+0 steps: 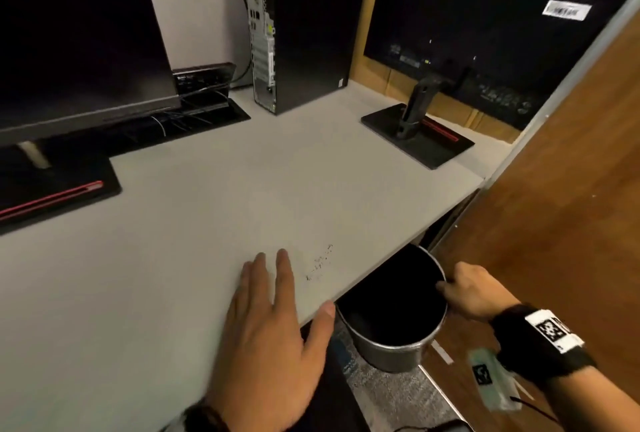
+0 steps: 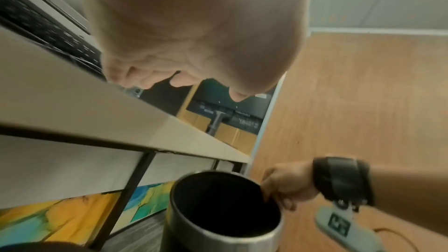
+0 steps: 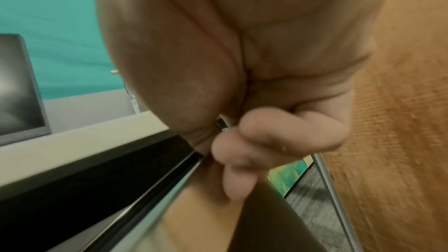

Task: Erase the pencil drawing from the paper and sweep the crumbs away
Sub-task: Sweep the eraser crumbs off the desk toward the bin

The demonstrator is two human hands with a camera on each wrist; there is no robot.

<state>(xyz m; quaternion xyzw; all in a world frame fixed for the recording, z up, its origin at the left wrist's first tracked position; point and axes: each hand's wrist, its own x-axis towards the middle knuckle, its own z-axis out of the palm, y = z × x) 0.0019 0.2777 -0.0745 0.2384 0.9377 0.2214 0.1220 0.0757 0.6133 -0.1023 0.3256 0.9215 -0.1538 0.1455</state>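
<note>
Left hand [image 1: 273, 324] flat on desk [image 1: 173, 258] – right hand [image 1: 474, 291] gripping bin [image 1: 394, 341] rim.

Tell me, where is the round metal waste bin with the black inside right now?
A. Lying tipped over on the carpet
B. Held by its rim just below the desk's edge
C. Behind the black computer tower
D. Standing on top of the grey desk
B: the right hand grips the rim of the round metal waste bin just under the edge of the grey desk, near the dark eraser crumbs.
</note>
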